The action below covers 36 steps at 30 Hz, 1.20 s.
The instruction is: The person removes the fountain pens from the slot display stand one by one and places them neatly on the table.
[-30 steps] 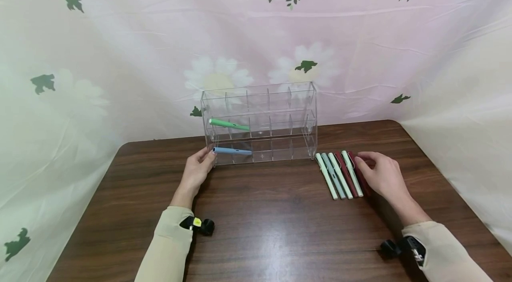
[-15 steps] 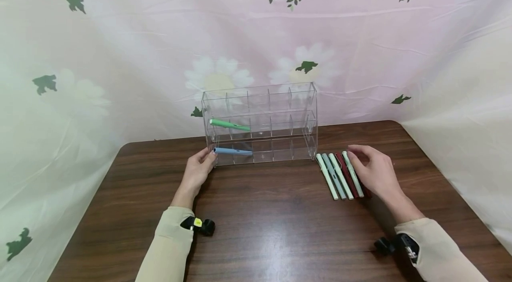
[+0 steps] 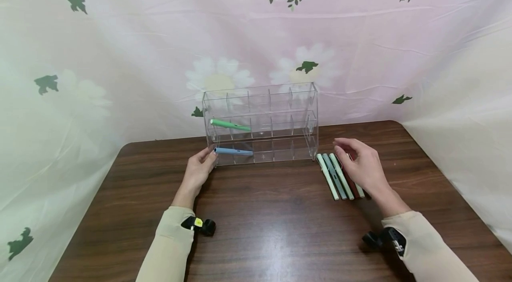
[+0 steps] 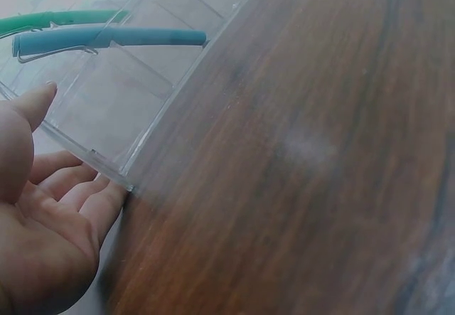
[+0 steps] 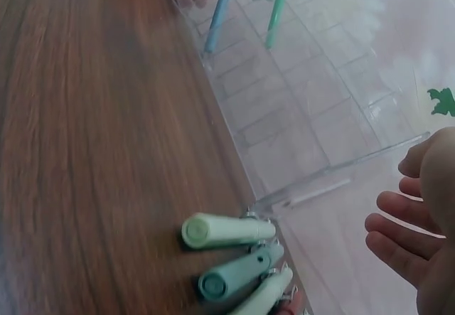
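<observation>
A clear acrylic organizer (image 3: 260,122) with three rows of cells stands at the back of the wooden table (image 3: 272,224). A green pen (image 3: 230,125) lies in its middle row and a blue pen (image 3: 233,151) in its bottom row, both at the left. My left hand (image 3: 198,171) rests open against the organizer's lower left corner (image 4: 106,169), fingers touching it. A row of pens (image 3: 338,176), pale green, teal and dark red, lies right of the organizer. My right hand (image 3: 358,164) hovers open over that row, holding nothing, hiding the red ones. The pen caps (image 5: 227,231) show in the right wrist view.
A flowered cloth (image 3: 256,29) hangs behind and around the table. The table's right edge (image 3: 448,184) runs close past the pen row. Small black wrist cameras (image 3: 204,226) sit on both sleeves.
My right hand has moved left across the pen row, from its right end to over its middle, and lifted a little. The left hand and organizer have not moved.
</observation>
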Each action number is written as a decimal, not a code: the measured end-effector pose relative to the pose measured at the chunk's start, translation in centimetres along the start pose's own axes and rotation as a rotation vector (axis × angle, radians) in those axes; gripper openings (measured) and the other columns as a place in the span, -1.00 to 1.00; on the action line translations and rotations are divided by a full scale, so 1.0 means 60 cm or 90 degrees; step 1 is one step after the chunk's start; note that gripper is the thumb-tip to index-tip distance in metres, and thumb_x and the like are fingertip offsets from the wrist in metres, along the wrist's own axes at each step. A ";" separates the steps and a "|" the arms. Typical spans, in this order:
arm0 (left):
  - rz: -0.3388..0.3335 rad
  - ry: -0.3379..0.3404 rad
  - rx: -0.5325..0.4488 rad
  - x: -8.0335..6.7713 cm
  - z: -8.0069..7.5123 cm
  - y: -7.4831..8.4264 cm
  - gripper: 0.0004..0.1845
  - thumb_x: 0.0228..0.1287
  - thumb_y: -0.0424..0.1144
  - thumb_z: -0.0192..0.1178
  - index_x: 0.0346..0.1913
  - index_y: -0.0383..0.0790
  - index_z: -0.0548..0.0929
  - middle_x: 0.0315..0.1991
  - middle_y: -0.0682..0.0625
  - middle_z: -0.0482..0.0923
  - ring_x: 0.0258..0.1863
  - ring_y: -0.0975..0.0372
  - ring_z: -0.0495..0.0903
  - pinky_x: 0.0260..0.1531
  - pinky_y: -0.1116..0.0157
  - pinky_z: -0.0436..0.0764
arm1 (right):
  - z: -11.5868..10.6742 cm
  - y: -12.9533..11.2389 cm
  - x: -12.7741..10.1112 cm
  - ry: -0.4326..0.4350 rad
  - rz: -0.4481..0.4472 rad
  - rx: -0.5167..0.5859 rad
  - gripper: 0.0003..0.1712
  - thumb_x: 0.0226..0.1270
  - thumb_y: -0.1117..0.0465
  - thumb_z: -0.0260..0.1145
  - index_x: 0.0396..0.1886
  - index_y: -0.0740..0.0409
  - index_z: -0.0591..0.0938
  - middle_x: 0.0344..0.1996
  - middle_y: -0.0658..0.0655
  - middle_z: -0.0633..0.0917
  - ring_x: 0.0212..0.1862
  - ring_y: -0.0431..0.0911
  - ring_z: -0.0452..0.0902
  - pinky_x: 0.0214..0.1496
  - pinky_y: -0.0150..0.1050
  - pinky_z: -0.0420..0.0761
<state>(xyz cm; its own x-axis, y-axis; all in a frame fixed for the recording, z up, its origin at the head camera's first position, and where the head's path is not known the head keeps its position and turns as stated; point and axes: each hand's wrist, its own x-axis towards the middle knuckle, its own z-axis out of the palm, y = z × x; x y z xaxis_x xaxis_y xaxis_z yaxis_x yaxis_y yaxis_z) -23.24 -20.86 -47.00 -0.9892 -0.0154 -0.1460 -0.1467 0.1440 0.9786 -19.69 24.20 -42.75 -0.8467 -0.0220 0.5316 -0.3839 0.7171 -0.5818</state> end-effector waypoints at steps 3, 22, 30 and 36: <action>0.000 -0.001 -0.001 0.001 0.000 0.000 -0.32 0.76 -0.15 0.05 0.69 -0.42 0.16 0.62 -0.38 0.32 0.60 -0.10 0.39 0.57 0.06 0.46 | 0.006 -0.011 0.006 0.010 -0.016 0.015 -0.73 0.51 0.32 0.42 0.14 0.22 0.80 -0.07 0.26 0.87 -0.14 -0.64 0.44 -0.18 -0.63 0.42; 0.004 0.000 0.010 0.000 -0.001 0.000 -0.36 0.77 -0.16 0.04 0.69 -0.39 0.20 0.58 -0.37 0.38 0.57 -0.11 0.44 0.54 0.05 0.48 | 0.048 -0.062 0.043 0.014 -0.116 0.089 -0.71 0.43 0.45 0.43 0.10 0.29 0.80 -0.05 0.22 0.86 -0.08 0.10 0.77 -0.14 -0.56 0.61; 0.004 0.002 0.012 0.000 0.000 -0.001 -0.35 0.77 -0.16 0.03 0.69 -0.40 0.19 0.59 -0.37 0.37 0.57 -0.11 0.43 0.55 0.05 0.48 | 0.064 -0.079 0.057 0.015 -0.152 0.117 -0.72 0.41 0.47 0.45 0.07 0.28 0.81 -0.06 0.21 0.86 -0.11 0.04 0.74 -0.06 -0.60 0.58; 0.007 0.005 0.013 0.001 0.001 0.000 -0.35 0.77 -0.15 0.04 0.69 -0.39 0.19 0.59 -0.37 0.37 0.57 -0.11 0.44 0.54 0.07 0.48 | 0.072 -0.095 0.067 0.011 -0.154 0.120 -0.73 0.43 0.43 0.46 0.08 0.27 0.81 -0.06 0.21 0.87 -0.11 0.01 0.74 -0.28 -0.51 0.53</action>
<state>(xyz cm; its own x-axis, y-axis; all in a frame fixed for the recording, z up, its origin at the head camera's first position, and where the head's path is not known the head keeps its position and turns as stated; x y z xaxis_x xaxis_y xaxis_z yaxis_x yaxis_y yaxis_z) -23.27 -20.82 -47.03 -0.9908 -0.0220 -0.1334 -0.1352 0.1647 0.9770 -22.49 17.01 -39.94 -0.7170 -0.1633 0.6777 -0.6364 0.5502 -0.5407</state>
